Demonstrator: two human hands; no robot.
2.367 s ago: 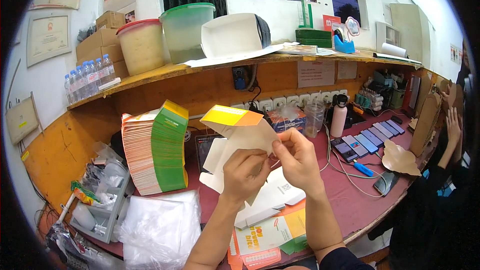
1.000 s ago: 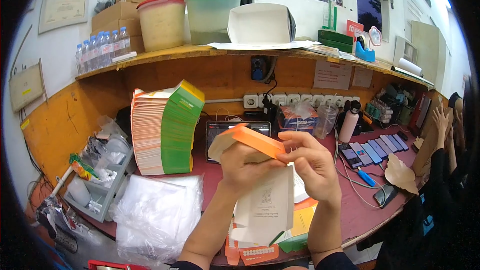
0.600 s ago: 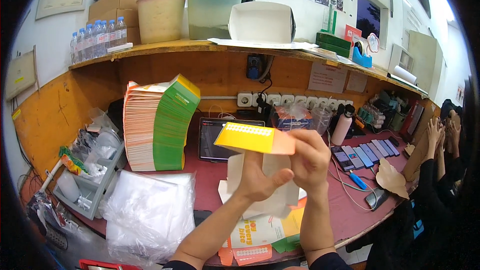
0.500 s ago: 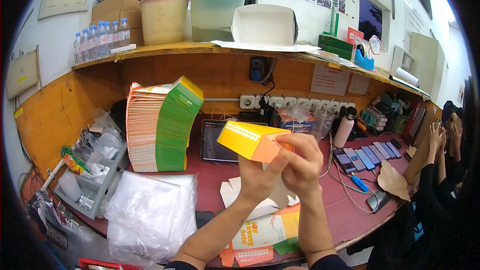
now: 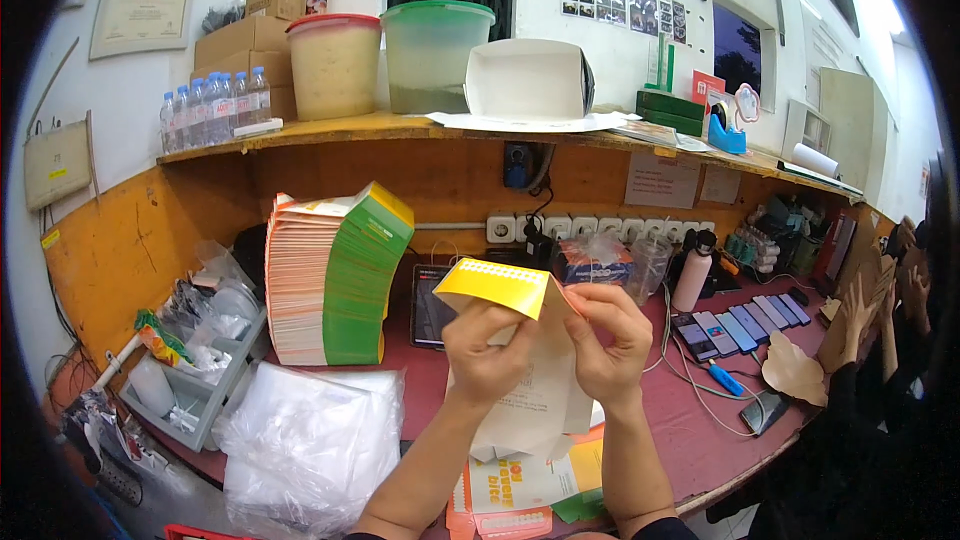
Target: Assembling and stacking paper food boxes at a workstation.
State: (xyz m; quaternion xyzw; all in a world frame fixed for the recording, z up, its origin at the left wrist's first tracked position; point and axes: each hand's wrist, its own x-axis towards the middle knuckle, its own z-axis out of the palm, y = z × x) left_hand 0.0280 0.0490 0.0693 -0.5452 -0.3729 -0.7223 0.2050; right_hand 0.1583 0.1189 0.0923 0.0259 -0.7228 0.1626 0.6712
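I hold a partly folded cardboard food box (image 5: 495, 288) above the table, its yellow panel with white dots turned up. Its pale greyish side (image 5: 535, 395) hangs down between my wrists. My left hand (image 5: 487, 352) is closed on the box's left side just under the yellow panel. With thumb and fingers, my right hand (image 5: 610, 338) pinches an orange edge at the right. Under my forearms, flat printed box blanks (image 5: 510, 485) in white, orange and green lie near the table's front edge.
A tall stack of folded box blanks (image 5: 330, 285) stands at left behind a plastic-wrapped white bundle (image 5: 310, 440) and beside a grey bin (image 5: 195, 410). Several phones (image 5: 735, 328) and a bottle (image 5: 692, 275) are at right. Above runs a shelf (image 5: 400, 127). Another person's hands (image 5: 858, 310) are at far right.
Both hands have drawn apart, the left one moving left. The orange side flap has opened away from the yellow panel, and the box's pale side now shows. The view has tilted slightly upward.
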